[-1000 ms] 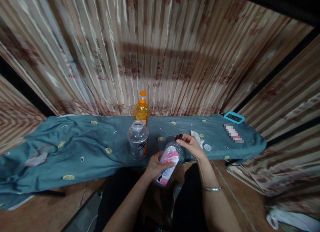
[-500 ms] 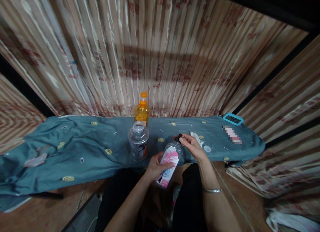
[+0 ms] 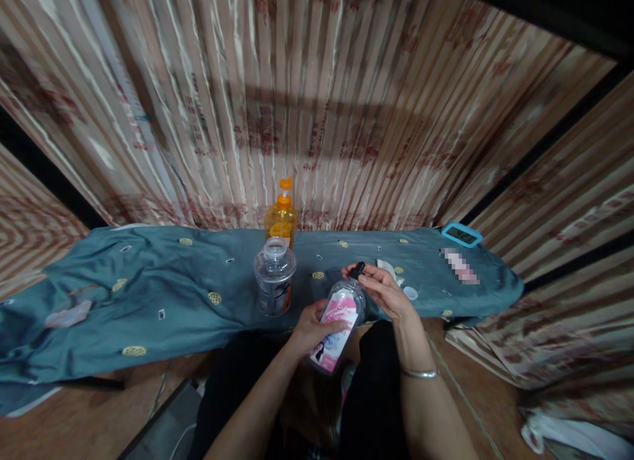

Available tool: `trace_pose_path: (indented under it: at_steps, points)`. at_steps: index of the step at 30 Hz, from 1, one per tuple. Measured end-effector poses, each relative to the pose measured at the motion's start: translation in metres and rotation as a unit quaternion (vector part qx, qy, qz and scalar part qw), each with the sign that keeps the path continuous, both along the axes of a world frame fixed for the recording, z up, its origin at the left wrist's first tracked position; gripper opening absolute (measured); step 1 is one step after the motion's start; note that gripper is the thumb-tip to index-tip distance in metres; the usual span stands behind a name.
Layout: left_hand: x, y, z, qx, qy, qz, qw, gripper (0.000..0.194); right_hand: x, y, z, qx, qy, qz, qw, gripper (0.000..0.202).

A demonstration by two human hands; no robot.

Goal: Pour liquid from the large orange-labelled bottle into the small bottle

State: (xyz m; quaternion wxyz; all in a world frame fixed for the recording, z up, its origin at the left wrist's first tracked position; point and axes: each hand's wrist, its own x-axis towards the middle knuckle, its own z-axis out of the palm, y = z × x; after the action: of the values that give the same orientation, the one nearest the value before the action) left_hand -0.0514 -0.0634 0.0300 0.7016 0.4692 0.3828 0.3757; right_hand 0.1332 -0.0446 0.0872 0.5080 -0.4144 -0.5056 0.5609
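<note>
A clear plastic bottle (image 3: 335, 328) with a pink and white label is tilted over my lap, its neck pointing up and to the right. Around its left side wraps my left hand (image 3: 317, 328). At the neck, the fingers of my right hand (image 3: 384, 288) close round the black cap (image 3: 357, 270); whether the cap is still seated on the neck I cannot tell. Left of my hands, a clear wide jar-like bottle (image 3: 275, 278) stands uncapped. Just behind it is an orange pump bottle (image 3: 281, 219).
A teal patterned cloth (image 3: 188, 288) covers the long table. On its right lie a white round lid (image 3: 410, 293), a white tissue (image 3: 387, 268) and a blue-framed digital clock (image 3: 461, 234). Pleated curtains (image 3: 317, 117) hang behind, and a black frame bar (image 3: 549, 143) slants at the right.
My right hand's fingers have shifted round the black cap, with fingertips now showing on its far side. The labelled bottle stays in my left hand, nearly in place.
</note>
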Motion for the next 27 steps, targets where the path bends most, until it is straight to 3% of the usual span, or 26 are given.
trace_pose_path:
  at_steps: [7, 13, 19, 23, 27]
  points:
    - [-0.001, 0.0, 0.004, 0.008, 0.002, 0.011, 1.0, 0.041, 0.004, 0.003, -0.005, 0.004, 0.002, -0.053, 0.999, 0.035]
    - [-0.003, 0.002, 0.0, 0.023, 0.022, 0.004, 0.999, 0.045, 0.003, 0.007, -0.012, 0.006, -0.01, -0.079, 0.997, 0.022]
    - [-0.004, 0.002, -0.004, 0.033, 0.041, -0.006, 0.999, 0.042, 0.01, 0.008, -0.012, 0.011, 0.07, -0.13, 0.989, 0.015]
    - [-0.004, 0.004, -0.011, 0.022, 0.029, 0.014, 0.999, 0.044, 0.032, 0.011, -0.012, 0.004, 0.155, -0.195, 0.968, 0.011]
    - [-0.003, 0.006, -0.008, 0.025, 0.004, 0.044, 0.999, 0.043, 0.072, 0.008, -0.014, -0.003, 0.205, -0.271, 0.941, 0.011]
